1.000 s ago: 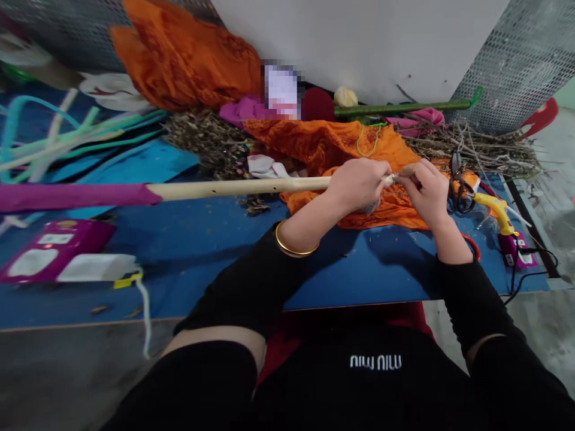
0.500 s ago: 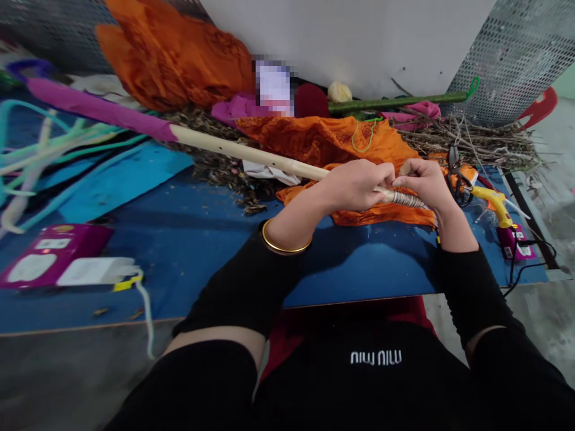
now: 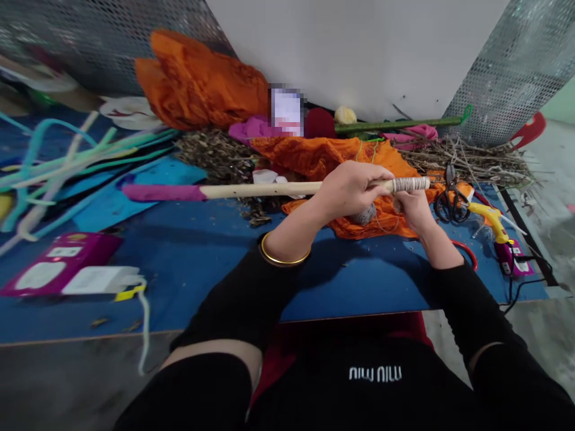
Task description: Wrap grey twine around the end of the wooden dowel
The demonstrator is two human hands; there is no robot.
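My left hand (image 3: 353, 188) is wrapped round a pale wooden stick (image 3: 260, 190), which lies nearly level above the table. Magenta cloth (image 3: 164, 192) covers the stick's left end. Close to its right end, several turns of thin twine (image 3: 405, 184) are wound round the wood. My right hand (image 3: 415, 209) is just below that winding, its fingers closed on the twine and partly hidden behind the stick. Under my left hand sits a grey ball of twine (image 3: 366, 214), a loose strand curving from it toward my right hand. Orange cloth (image 3: 359, 229) lies beneath.
On the blue table (image 3: 197, 263), a yellow glue gun (image 3: 492, 216) and black-handled scissors (image 3: 450, 200) are at right. Dry twigs (image 3: 485, 158) and a green stick (image 3: 399, 126) lie behind. At left are coloured foam strips (image 3: 67, 161) and a purple box (image 3: 67, 257) with a white adapter.
The stick has swung from a slant to nearly level, its magenta end coming down and toward me. My right hand has moved from above the stick to below the winding.
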